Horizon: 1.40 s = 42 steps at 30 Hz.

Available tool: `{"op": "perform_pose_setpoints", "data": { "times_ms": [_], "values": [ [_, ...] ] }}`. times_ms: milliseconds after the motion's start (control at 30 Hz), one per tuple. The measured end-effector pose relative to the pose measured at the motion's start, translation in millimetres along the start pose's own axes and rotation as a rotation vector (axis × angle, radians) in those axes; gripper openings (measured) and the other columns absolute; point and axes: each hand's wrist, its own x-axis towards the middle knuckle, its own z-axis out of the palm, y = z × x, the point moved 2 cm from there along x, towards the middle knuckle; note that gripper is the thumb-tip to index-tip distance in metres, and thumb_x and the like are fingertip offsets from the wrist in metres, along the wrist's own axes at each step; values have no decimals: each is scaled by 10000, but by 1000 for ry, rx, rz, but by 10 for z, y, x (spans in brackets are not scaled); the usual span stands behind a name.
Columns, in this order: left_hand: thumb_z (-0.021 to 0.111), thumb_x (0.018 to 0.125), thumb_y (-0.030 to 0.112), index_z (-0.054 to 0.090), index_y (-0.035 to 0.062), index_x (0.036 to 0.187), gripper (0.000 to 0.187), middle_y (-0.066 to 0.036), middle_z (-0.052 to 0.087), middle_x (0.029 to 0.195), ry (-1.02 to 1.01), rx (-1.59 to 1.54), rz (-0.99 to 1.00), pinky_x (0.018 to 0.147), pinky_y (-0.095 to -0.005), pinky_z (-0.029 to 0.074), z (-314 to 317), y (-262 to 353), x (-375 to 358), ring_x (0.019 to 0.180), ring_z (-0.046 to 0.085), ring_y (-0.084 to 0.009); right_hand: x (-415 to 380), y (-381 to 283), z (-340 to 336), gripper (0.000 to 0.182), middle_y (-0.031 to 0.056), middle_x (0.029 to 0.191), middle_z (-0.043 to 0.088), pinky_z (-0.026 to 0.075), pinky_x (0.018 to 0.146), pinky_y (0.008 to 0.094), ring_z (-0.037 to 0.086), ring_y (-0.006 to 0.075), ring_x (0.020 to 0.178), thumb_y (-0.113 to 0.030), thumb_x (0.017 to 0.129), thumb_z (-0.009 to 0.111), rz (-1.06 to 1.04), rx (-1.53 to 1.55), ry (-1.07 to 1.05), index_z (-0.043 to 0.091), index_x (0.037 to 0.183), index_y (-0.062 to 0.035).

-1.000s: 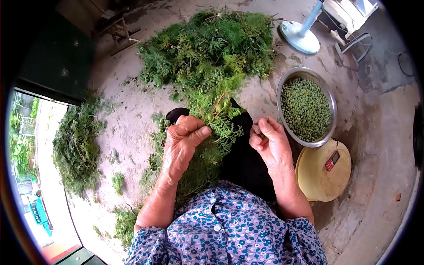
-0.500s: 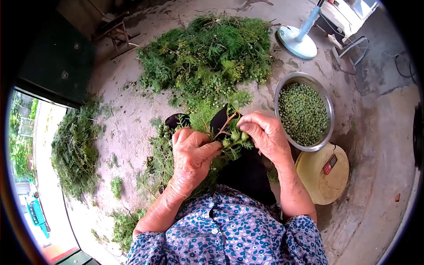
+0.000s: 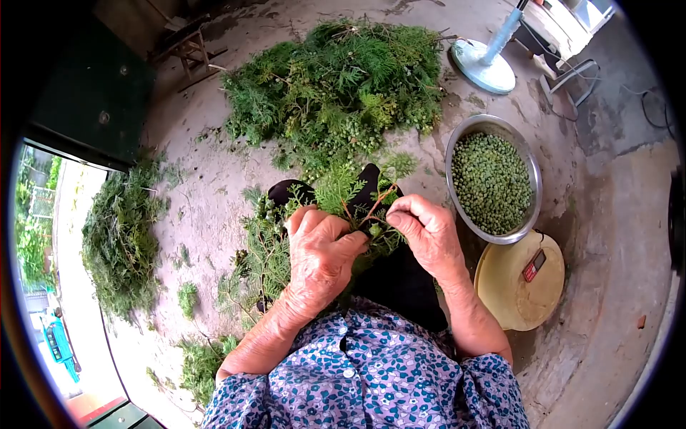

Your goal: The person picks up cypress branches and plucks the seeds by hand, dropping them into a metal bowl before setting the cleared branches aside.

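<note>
My left hand (image 3: pixel 320 256) grips a green leafy sprig (image 3: pixel 341 187) with a thin brown stem, held over my dark-trousered lap. My right hand (image 3: pixel 424 233) pinches the same sprig at its stem, fingers closed just right of my left thumb. A steel bowl (image 3: pixel 529 166) full of small green seed pods sits on the ground to the right of my right hand. More loose green sprigs (image 3: pixel 263 259) lie across my left knee under the left hand.
A big heap of green branches (image 3: pixel 336 79) lies ahead on the concrete floor. A smaller heap (image 3: pixel 118 236) lies at the left by the doorway. A yellow scale (image 3: pixel 520 283) sits below the bowl. A fan base (image 3: pixel 484 66) and a small wooden stool (image 3: pixel 187 50) stand farther back.
My right hand came from the right, away from the sprig, over to it and now pinches its stem. My left hand has lowered slightly while keeping its grip.
</note>
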Motion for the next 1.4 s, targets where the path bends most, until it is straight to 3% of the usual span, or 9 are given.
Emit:
{"op": "perform_pose_setpoints", "data": {
  "times_ms": [167, 233, 433, 500, 667, 767, 933, 1200, 1400],
  "values": [
    [732, 535, 97, 656, 89, 732, 211, -15, 553, 719, 19, 19, 2, 775, -383, 365, 29, 17, 13, 747, 507, -223, -64, 215, 88, 110, -36, 621, 487, 359, 497, 207, 418, 36, 574, -103, 832, 617, 189, 315, 232, 581, 802, -3],
    [733, 533, 97, 653, 87, 725, 208, -16, 553, 718, 32, 28, -19, 777, -381, 364, -7, -4, -20, 750, 507, -224, 11, 283, -148, 90, -34, 597, 501, 301, 430, 205, 376, 49, 495, -90, 834, 609, -50, -269, 551, 588, 797, -11],
    [724, 560, 105, 663, 94, 736, 186, -18, 545, 717, 9, 5, -35, 778, -376, 362, 68, -29, -24, 755, 505, -226, -45, 417, -360, 283, 62, 763, 544, 365, 412, 228, 495, 147, 517, -303, 833, 611, 304, 1198, 142, 529, 893, -38],
    [721, 569, 110, 669, 101, 746, 185, -16, 543, 716, -2, 31, -36, 781, -376, 362, 57, -37, -28, 754, 504, -223, -63, 307, -244, 248, 82, 778, 553, 389, 424, 246, 524, 172, 556, -259, 847, 596, 317, 1251, 122, 532, 893, -23],
    [713, 572, 111, 677, 112, 765, 196, -12, 542, 717, -13, 82, -29, 802, -386, 367, 46, -15, -27, 756, 504, -216, -135, -23, -56, 169, -10, 742, 528, 327, 417, 171, 443, 55, 482, -106, 828, 608, 312, 431, -68, 605, 975, -22],
    [703, 565, 107, 675, 112, 765, 201, -14, 541, 724, -5, 116, 5, 816, -402, 371, 72, -10, -51, 757, 504, -216, -101, -17, 82, 302, 61, 738, 569, 438, 562, 248, 557, 144, 642, -41, 759, 652, -267, -242, -54, 583, 1052, -33],
    [665, 594, 117, 670, 113, 768, 174, -20, 528, 728, 23, 108, 16, 829, -414, 369, 98, -8, -102, 772, 503, -221, -118, 11, 228, 248, 96, 821, 583, 452, 612, 307, 580, 249, 710, -41, 718, 686, -305, -443, 48, 568, 936, -28],
    [676, 598, 130, 665, 107, 754, 158, -22, 533, 730, 35, 109, 14, 834, -421, 370, 94, -15, -96, 770, 502, -224, -144, 2, 261, 205, 35, 728, 552, 432, 558, 250, 541, 140, 624, 4, 719, 684, -292, -274, 137, 537, 858, -27],
    [710, 567, 110, 668, 103, 750, 187, -9, 550, 725, 10, 38, -40, 810, -383, 370, 93, -19, -45, 755, 510, -215, -187, 36, 254, 83, -17, 673, 500, 328, 436, 177, 431, 56, 495, -34, 815, 595, 404, 663, 49, 573, 892, -13]
  ]
}}
